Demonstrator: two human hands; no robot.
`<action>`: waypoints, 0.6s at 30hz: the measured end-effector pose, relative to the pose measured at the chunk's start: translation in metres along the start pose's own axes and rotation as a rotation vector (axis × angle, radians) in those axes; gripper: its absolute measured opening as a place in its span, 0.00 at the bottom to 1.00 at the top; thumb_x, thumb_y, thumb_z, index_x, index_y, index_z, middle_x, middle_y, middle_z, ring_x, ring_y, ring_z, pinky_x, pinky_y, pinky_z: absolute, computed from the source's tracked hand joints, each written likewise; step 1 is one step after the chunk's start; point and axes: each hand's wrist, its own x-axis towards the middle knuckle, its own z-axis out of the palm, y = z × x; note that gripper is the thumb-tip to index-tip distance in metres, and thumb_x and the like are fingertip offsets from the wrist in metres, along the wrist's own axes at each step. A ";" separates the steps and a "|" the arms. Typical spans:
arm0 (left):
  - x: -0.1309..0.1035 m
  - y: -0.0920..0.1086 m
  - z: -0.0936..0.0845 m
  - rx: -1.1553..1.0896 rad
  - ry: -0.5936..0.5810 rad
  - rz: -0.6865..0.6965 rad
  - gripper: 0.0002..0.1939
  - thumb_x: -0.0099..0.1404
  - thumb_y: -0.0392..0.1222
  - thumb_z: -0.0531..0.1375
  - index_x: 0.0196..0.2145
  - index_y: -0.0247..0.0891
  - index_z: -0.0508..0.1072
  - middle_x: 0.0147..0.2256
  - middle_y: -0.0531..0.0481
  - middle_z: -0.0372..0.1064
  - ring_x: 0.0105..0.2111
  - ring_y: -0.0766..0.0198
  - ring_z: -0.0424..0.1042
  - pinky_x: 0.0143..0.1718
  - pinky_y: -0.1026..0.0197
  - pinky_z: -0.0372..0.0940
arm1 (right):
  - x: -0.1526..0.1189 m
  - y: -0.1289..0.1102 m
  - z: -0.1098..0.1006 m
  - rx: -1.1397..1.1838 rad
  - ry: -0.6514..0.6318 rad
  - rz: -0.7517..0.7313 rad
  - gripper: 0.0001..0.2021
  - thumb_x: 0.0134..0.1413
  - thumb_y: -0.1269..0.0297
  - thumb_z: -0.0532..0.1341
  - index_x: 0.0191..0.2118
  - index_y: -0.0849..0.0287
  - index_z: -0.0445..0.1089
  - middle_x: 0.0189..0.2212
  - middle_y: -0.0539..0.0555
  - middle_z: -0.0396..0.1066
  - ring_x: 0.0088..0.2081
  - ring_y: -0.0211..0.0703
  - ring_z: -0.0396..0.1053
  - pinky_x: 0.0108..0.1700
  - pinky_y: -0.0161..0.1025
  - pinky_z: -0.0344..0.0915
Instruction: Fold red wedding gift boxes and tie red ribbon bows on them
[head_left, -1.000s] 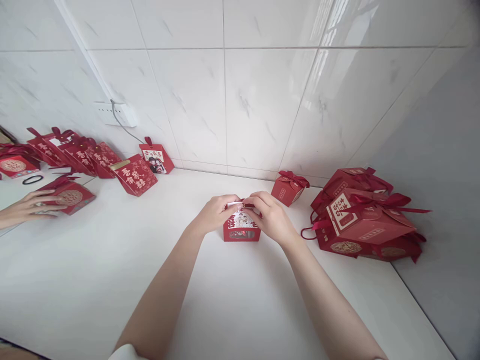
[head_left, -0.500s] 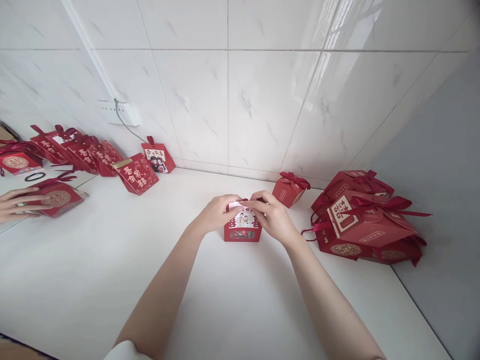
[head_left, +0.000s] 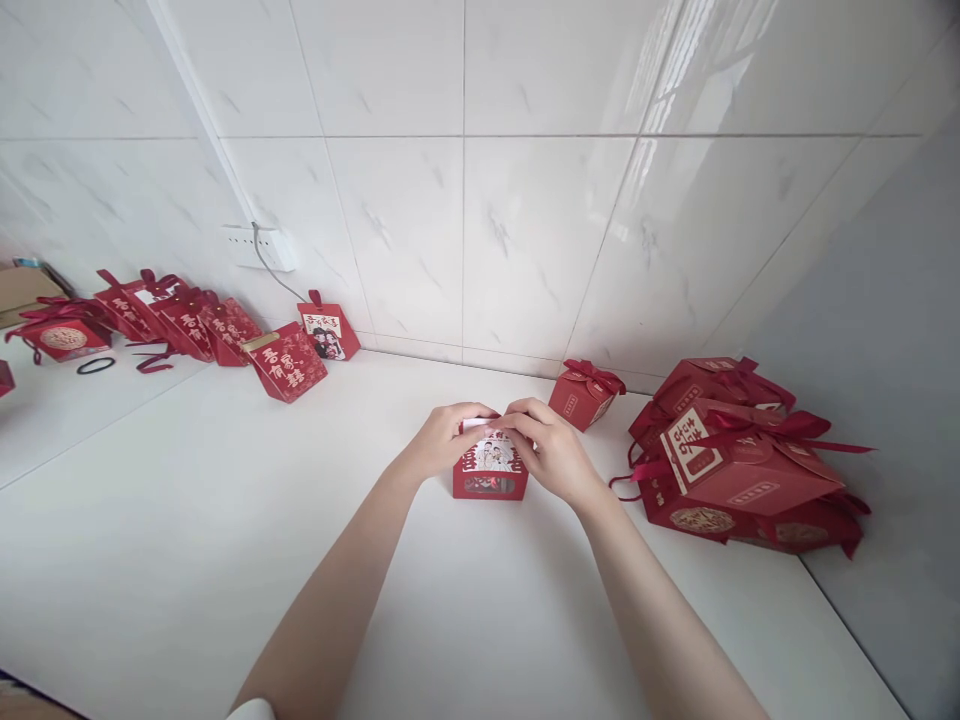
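Observation:
A small red gift box [head_left: 489, 485] with a printed couple and a clear window low on its front stands upright on the white table in front of me. From its left, my left hand [head_left: 448, 438] grips the top edge, the fingers bent behind it and the thumb at the front. My right hand [head_left: 549, 447] closes on the same top from the right, its fingertips meeting those of the left. The fingers cover most of the top, so what they pinch there is partly hidden.
A ribbon-tied red box [head_left: 586, 393] stands behind my right hand. Several more boxes [head_left: 750, 460] are piled at the right wall. Along the left back stand red boxes [head_left: 289, 362], a black ring [head_left: 95, 366], a loose ribbon [head_left: 155, 357] and a wall socket [head_left: 257, 248].
The view has tilted and shifted slightly. Another person's hand at the far left has gone out of view, with only a corner of its red box showing. My hands stay at the box top.

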 end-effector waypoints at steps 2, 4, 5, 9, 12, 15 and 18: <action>0.001 -0.001 0.000 0.004 -0.005 0.004 0.13 0.67 0.47 0.55 0.43 0.40 0.75 0.43 0.50 0.75 0.40 0.61 0.74 0.37 0.64 0.68 | 0.001 -0.001 -0.001 -0.001 -0.003 0.006 0.13 0.65 0.72 0.52 0.47 0.51 0.71 0.43 0.55 0.68 0.43 0.44 0.69 0.42 0.41 0.67; 0.002 0.000 0.000 0.022 0.002 0.021 0.13 0.66 0.46 0.56 0.42 0.40 0.75 0.43 0.50 0.74 0.41 0.61 0.74 0.38 0.64 0.67 | 0.001 -0.002 -0.002 -0.001 -0.010 0.010 0.12 0.65 0.71 0.52 0.47 0.52 0.70 0.43 0.55 0.69 0.43 0.44 0.68 0.42 0.41 0.67; 0.002 0.001 0.001 0.032 0.008 0.029 0.12 0.66 0.46 0.56 0.42 0.40 0.75 0.43 0.50 0.74 0.41 0.61 0.73 0.39 0.64 0.67 | 0.001 -0.002 -0.002 0.001 -0.013 0.009 0.12 0.65 0.71 0.52 0.47 0.52 0.70 0.43 0.55 0.69 0.44 0.45 0.68 0.42 0.41 0.67; 0.002 0.006 0.003 0.062 0.010 0.044 0.10 0.66 0.45 0.56 0.40 0.41 0.74 0.39 0.53 0.74 0.37 0.63 0.73 0.34 0.65 0.66 | 0.002 -0.001 -0.003 0.027 0.005 0.006 0.11 0.65 0.71 0.53 0.47 0.53 0.69 0.43 0.55 0.69 0.44 0.45 0.68 0.43 0.41 0.67; 0.001 0.008 0.004 0.066 0.002 0.053 0.08 0.64 0.44 0.57 0.39 0.41 0.73 0.36 0.55 0.73 0.35 0.65 0.72 0.33 0.66 0.65 | 0.003 -0.001 -0.003 0.050 0.010 0.010 0.11 0.65 0.71 0.53 0.47 0.54 0.68 0.42 0.56 0.69 0.43 0.45 0.68 0.42 0.42 0.67; 0.001 0.008 0.005 0.025 -0.005 0.025 0.08 0.64 0.43 0.57 0.39 0.41 0.73 0.37 0.54 0.74 0.36 0.63 0.72 0.34 0.65 0.66 | 0.003 -0.002 -0.004 0.059 -0.005 0.004 0.13 0.64 0.74 0.52 0.45 0.53 0.69 0.43 0.55 0.68 0.43 0.44 0.68 0.42 0.41 0.67; 0.002 0.008 0.005 -0.022 -0.015 -0.014 0.10 0.64 0.44 0.56 0.39 0.40 0.74 0.38 0.52 0.74 0.37 0.62 0.73 0.33 0.65 0.67 | 0.003 -0.002 -0.004 0.082 -0.027 0.012 0.15 0.63 0.76 0.51 0.44 0.52 0.70 0.44 0.55 0.67 0.43 0.43 0.69 0.42 0.40 0.68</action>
